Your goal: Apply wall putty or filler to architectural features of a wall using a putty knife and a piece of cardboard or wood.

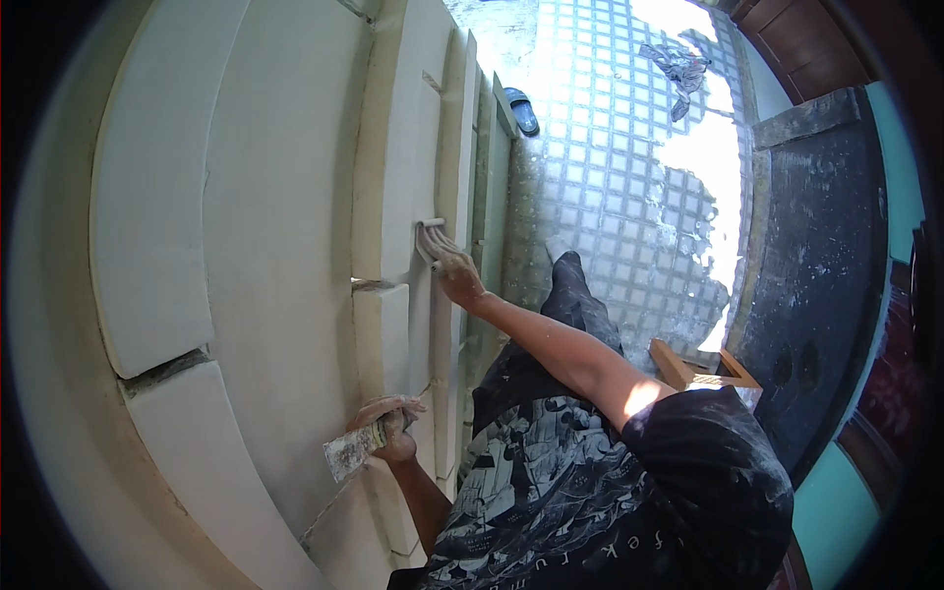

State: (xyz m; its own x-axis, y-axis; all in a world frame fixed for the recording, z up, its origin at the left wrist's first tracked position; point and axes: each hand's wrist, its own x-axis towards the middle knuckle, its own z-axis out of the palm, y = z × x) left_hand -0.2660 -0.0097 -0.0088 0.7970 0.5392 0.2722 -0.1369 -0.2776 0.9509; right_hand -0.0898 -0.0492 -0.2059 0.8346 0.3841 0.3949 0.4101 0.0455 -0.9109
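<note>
At the lower middle, my left hand (395,438) is closed round a putty knife (351,453). Its broad blade is smeared with white and points left, beside the cream-painted boards (285,177). Farther ahead, my right hand (456,274) presses with its fingers close together against a recessed face of the same boards. Under its fingers is a small pale folded sheet (431,223), mostly covered; its exact kind cannot be made out. White dust coats both hands.
A black slipper (522,111) and a crumpled cloth (678,74) lie on the tiled floor (610,157). At right, a wooden frame-like piece (674,364) stands near a dark board (811,246). Gaps (167,372) split the boards at left.
</note>
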